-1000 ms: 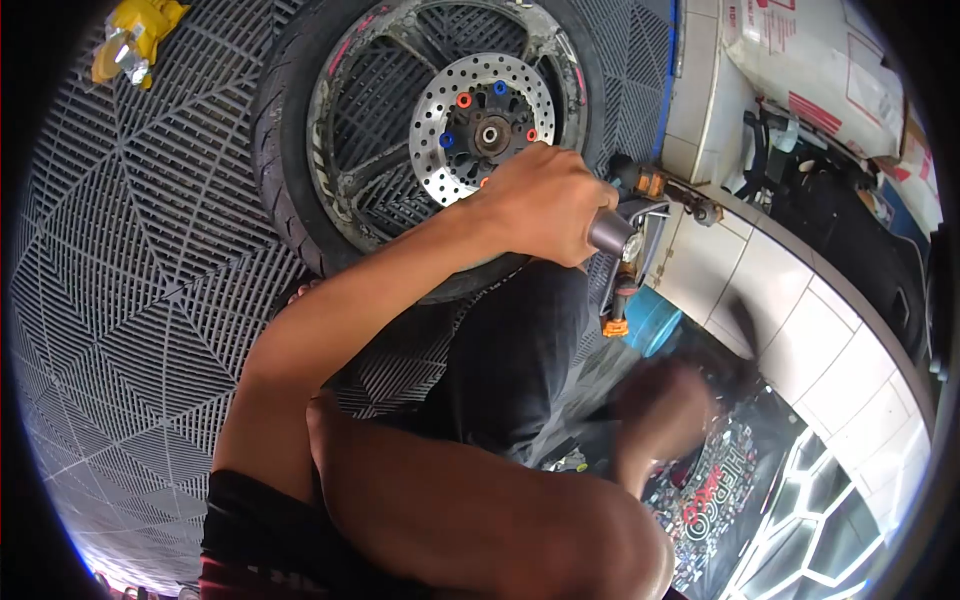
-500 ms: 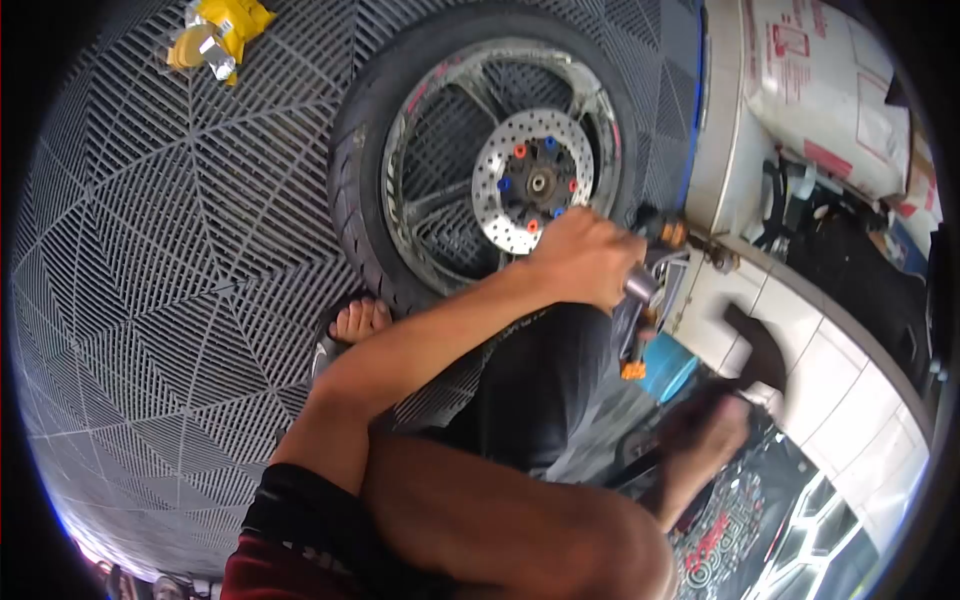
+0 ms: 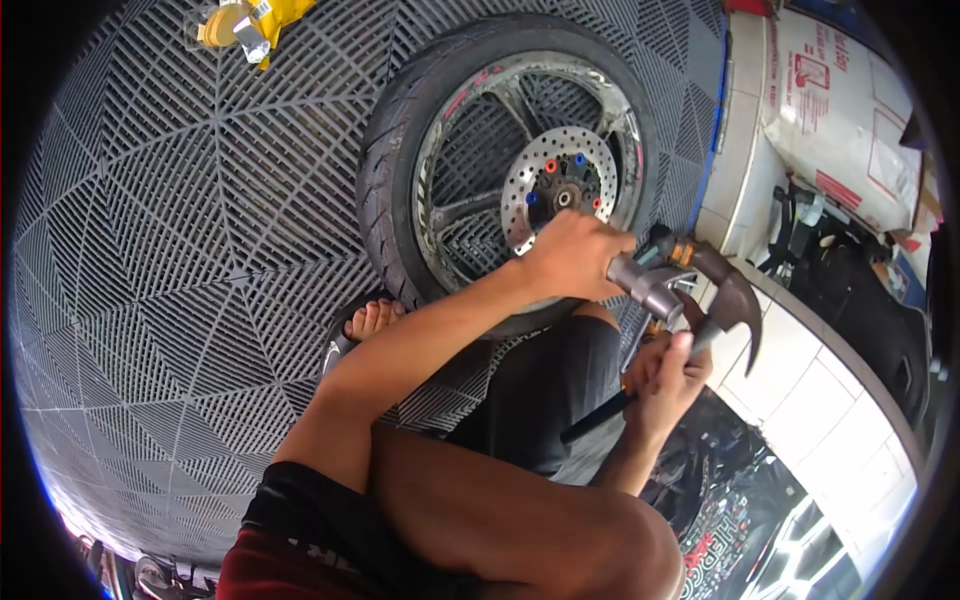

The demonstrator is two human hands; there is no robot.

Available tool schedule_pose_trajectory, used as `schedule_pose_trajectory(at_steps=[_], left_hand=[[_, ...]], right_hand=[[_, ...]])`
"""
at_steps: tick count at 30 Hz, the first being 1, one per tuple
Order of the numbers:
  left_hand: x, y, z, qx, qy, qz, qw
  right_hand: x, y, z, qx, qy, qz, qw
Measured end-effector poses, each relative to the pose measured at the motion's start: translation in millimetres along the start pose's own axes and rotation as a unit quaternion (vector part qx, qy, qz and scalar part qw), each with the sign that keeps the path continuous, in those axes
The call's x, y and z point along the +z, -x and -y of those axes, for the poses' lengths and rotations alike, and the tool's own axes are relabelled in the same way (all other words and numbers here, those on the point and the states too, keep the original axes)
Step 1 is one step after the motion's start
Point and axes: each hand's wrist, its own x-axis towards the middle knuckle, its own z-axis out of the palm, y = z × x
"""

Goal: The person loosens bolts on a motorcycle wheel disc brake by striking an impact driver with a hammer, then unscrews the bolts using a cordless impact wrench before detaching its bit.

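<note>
My left hand (image 3: 580,255) is closed around a grey stepped metal cylinder (image 3: 648,288), whose wide end points to the right. Just below it, my right hand (image 3: 672,372) grips a claw hammer (image 3: 738,300) by its black handle. The hammer's head is close to the end of the cylinder; whether they touch I cannot tell. A motorcycle wheel (image 3: 432,150) lies flat on the floor beyond my left hand. Its drilled brake disc (image 3: 520,205) faces up, with red and blue fittings around the hub. My left hand and forearm hide the disc's lower edge.
Grey slatted tiles (image 3: 150,290) cover the floor. A yellow packet (image 3: 285,15) lies at the upper left. Along the right run a white tiled ledge (image 3: 800,380), a white printed sack (image 3: 840,110) and black parts. My sandalled foot (image 3: 375,320) stands beside the tyre.
My right hand has swung the hammer up and left, toward the cylinder. My left hand keeps its hold on the cylinder. The view has shifted slightly.
</note>
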Motion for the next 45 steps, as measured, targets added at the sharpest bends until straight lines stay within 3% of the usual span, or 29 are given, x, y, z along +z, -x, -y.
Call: schedule_pose_trajectory(at_steps=[4, 8, 11, 13, 16, 21, 24, 25, 28, 31, 33, 36, 38, 41, 44, 45], left_hand=[[10, 6, 15, 0.084, 0.002, -0.045, 0.995], [10, -1, 7, 0.006, -0.025, 0.016, 1.000], [11, -5, -1, -0.026, -0.017, -0.018, 0.999], [12, -3, 0, -0.012, -0.002, -0.061, 0.998], [5, 6, 5, 0.032, -0.030, 0.035, 0.998], [2, -13, 0, -0.082, -0.029, 0.097, 0.991], [7, -7, -3, -0.058, -0.014, 0.005, 0.998], [1, -4, -8, -0.065, 0.005, 0.038, 0.997], [8, 7, -3, 0.003, -0.007, 0.016, 1.000], [3, -5, -7, -0.076, -0.023, 0.078, 0.994], [-6, -18, -15, -0.133, -0.046, 0.107, 0.984], [-1, -11, -14, -0.121, -0.020, 0.071, 0.990], [7, 2, -11, -0.067, 0.010, 0.033, 0.997], [2, 3, -6, -0.013, 0.025, 0.045, 0.999], [-3, -10, -11, -0.089, -0.006, 0.075, 0.993], [-1, -14, -10, -0.127, 0.003, 0.086, 0.988]], right_hand=[[9, -9, -11, 0.008, 0.044, 0.013, 0.999], [4, -19, -13, 0.004, 0.050, -0.015, 0.999], [9, -46, 4, 0.044, 0.024, -0.018, 0.999], [14, -34, -2, 0.013, 0.047, -0.025, 0.999], [1, -1, -23, -0.009, 0.057, -0.026, 0.998], [19, -34, -7, 0.008, 0.038, -0.068, 0.997], [7, -42, -1, 0.044, 0.040, -0.015, 0.998], [-5, -33, -12, -0.007, 0.081, 0.000, 0.997], [-24, -9, -42, -0.115, 0.132, -0.008, 0.985], [-17, -19, -41, -0.147, 0.156, -0.037, 0.976], [1, -46, -10, -0.055, 0.141, -0.048, 0.987], [4, -47, 12, 0.013, 0.169, -0.024, 0.985], [-18, -26, -7, -0.019, 0.239, -0.027, 0.970], [-4, -10, -43, -0.230, 0.210, -0.089, 0.946], [0, -37, -29, -0.224, 0.257, -0.117, 0.933], [1, -50, -15, -0.171, 0.274, -0.095, 0.942]])
